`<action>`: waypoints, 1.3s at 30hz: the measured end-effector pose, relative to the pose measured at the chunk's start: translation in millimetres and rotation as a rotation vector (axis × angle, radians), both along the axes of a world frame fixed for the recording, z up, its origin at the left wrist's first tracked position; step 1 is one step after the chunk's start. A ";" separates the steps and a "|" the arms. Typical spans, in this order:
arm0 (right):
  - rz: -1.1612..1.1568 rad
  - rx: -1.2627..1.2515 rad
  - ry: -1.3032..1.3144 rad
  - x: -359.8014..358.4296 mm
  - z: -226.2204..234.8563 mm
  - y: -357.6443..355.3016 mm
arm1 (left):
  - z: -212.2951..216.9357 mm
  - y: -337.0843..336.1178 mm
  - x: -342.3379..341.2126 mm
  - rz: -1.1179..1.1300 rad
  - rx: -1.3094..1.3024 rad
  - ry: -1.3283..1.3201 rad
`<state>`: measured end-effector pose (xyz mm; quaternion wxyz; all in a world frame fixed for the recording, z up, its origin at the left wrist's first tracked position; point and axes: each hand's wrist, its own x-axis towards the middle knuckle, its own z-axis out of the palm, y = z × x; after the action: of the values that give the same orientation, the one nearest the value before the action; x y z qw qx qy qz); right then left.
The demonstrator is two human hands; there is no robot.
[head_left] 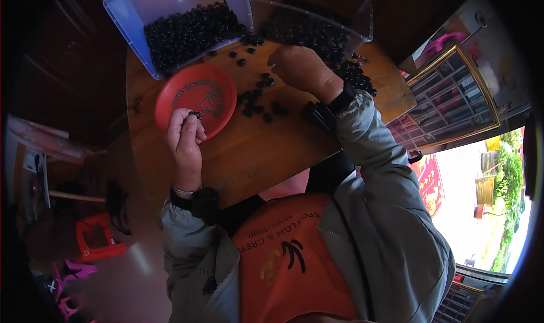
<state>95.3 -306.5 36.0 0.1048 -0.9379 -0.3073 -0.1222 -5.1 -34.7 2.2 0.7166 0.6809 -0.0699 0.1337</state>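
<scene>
The left hand (184, 136), left of the frame's centre, pinches one small black piece (194, 114) between thumb and fingers, at the near rim of the red plate (162, 104). This piece seems light, hard and rather slippery, so its edge is probably best to hold. The right hand (303, 68), upper centre, is curled; I cannot tell if it holds something

plate (182, 80) on table (272, 153); left bin (134, 25) behind plate, beside right bin (362, 31); loose pieces (258, 109) right of plate.
</scene>
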 end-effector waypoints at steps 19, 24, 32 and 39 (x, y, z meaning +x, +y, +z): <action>-0.055 -0.086 -0.041 115.2 -43.8 43.9 | -0.2 -0.5 -1.3 -0.013 0.072 -0.024; 0.040 -0.222 0.195 103.1 -24.7 40.2 | 0.0 2.6 -2.5 -0.002 0.049 0.007; 0.050 0.132 0.042 92.2 3.6 5.0 | 1.1 1.0 -0.9 -0.010 0.083 -0.018; 0.036 0.089 0.061 90.2 7.2 7.5 | 0.8 2.1 -1.7 -0.011 0.122 0.007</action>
<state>185.6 -299.1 43.3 0.1577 -0.9300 -0.3149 -0.1053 -6.8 -32.6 3.0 0.6748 0.7233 -0.0794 0.1229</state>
